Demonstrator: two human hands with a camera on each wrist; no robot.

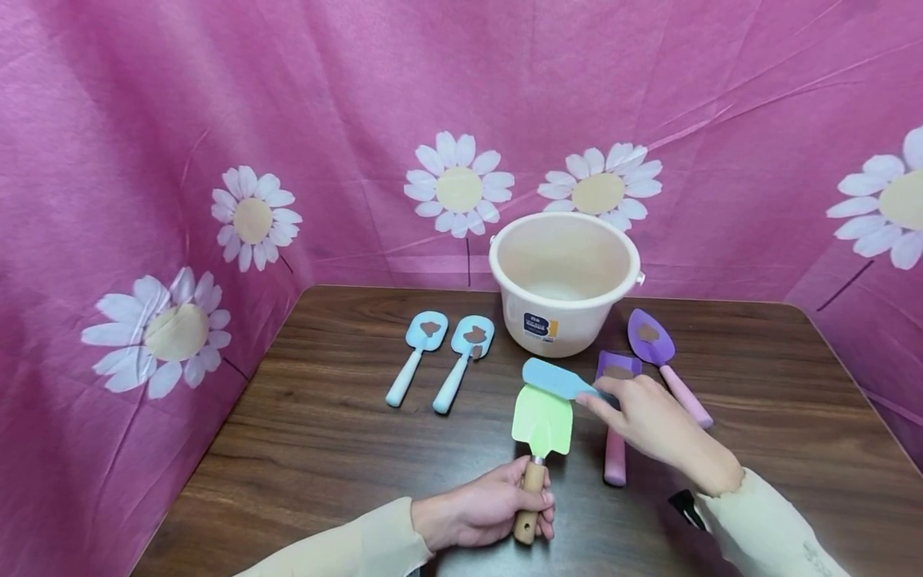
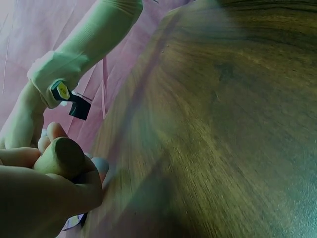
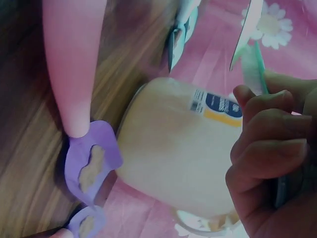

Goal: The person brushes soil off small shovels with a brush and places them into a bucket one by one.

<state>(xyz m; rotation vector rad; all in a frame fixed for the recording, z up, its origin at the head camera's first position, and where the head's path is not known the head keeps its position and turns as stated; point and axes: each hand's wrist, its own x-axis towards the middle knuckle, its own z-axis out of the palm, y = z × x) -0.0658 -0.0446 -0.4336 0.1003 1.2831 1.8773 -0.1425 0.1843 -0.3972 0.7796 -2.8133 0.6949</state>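
Observation:
My left hand grips the wooden handle of a toy shovel with a light green blade, held blade up above the table. From the left wrist, the handle's round end shows between the curled fingers. My right hand pinches a flat blue spatula-like blade, which overlaps the top edge of the green blade in the head view. Much of its grip end is hidden inside the right fingers. Under the right hand lies a square purple shovel with a pink handle, partly covered.
A cream bucket stands at the back of the wooden table. To its left lie two blue shovels; a pointed purple shovel lies right. Brown patches show on their blades. Behind hangs a pink flowered cloth.

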